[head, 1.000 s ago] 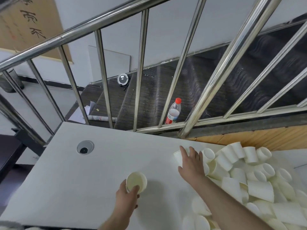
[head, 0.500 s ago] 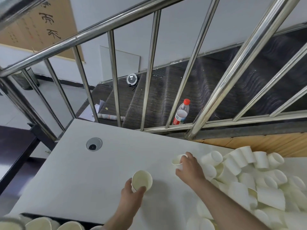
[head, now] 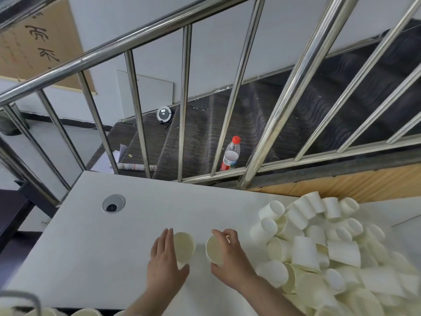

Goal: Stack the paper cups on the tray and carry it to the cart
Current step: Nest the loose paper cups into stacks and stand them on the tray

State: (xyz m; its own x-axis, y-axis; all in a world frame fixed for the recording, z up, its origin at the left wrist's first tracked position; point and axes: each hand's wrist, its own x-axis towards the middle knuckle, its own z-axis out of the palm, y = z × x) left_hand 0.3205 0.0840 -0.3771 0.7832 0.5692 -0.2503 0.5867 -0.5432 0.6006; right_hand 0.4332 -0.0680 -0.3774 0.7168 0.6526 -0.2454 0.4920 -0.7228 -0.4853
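Observation:
My left hand (head: 165, 265) holds a cream paper cup (head: 184, 246) above the white table (head: 91, 242), its mouth turned toward me. Just to its right, my right hand (head: 229, 258) grips a second paper cup (head: 215, 249), its mouth also facing me. The two cups are close together but apart. A heap of several loose paper cups (head: 319, 242) lies on its side over the right part of the table. More cup rims (head: 86, 312) show at the bottom left edge, beside a grey metal bar (head: 25, 297). No tray is clearly in view.
A steel stair railing (head: 186, 101) runs along the table's far edge, with dark stairs below. A plastic bottle with a red cap (head: 230, 153) stands behind the rails. A round cable grommet (head: 113, 203) sits in the table's left part. A wooden panel (head: 341, 181) borders the back right.
My right hand has lifted a cup out of the heap and brought it left, toward the cup in my left hand. The view has tilted down slightly.

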